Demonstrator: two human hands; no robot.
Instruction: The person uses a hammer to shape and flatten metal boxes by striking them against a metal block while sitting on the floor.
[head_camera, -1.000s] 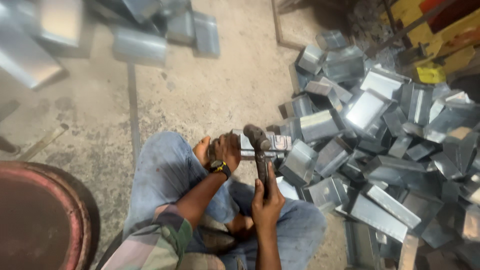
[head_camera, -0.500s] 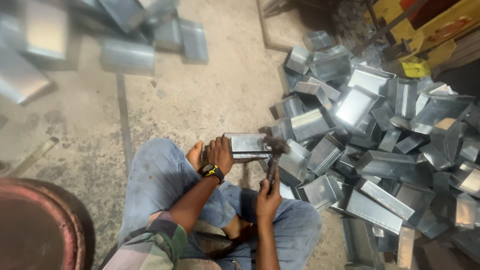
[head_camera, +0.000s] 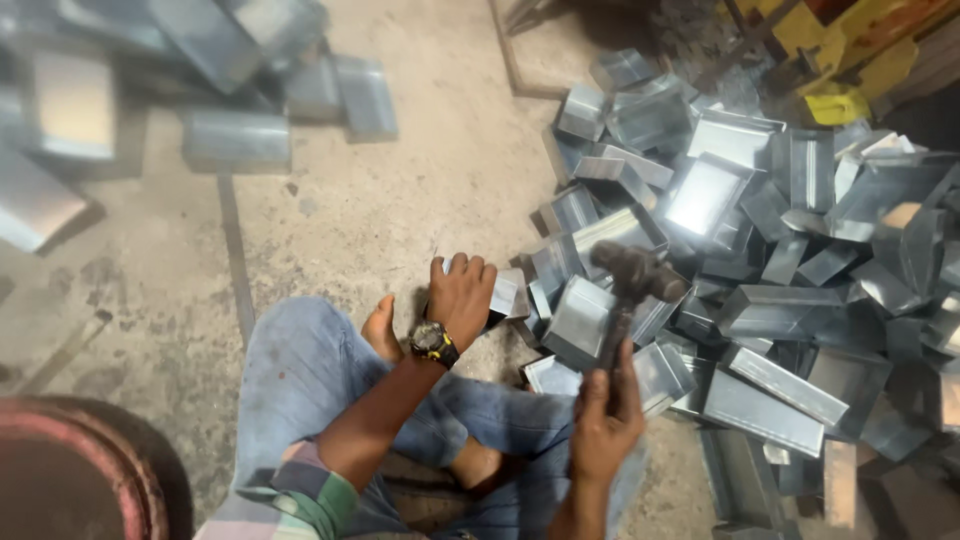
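Head view: I see the hammer (head_camera: 636, 276) raised above a metal box (head_camera: 583, 318) at the pile's (head_camera: 800, 260) edge, my right hand (head_camera: 603, 425) fisted round its handle. My left hand (head_camera: 462, 296) clasps another box (head_camera: 508, 293) on the floor (head_camera: 400, 210), beside my bare foot (head_camera: 382, 330).

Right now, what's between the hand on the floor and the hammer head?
In the head view, a folded sheet-metal box lies between the left hand and the hammer head, with a smaller metal piece tucked against the fingers.

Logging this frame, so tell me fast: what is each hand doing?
Left hand: closed on a sheet-metal piece.
Right hand: closed on a raised hammer.
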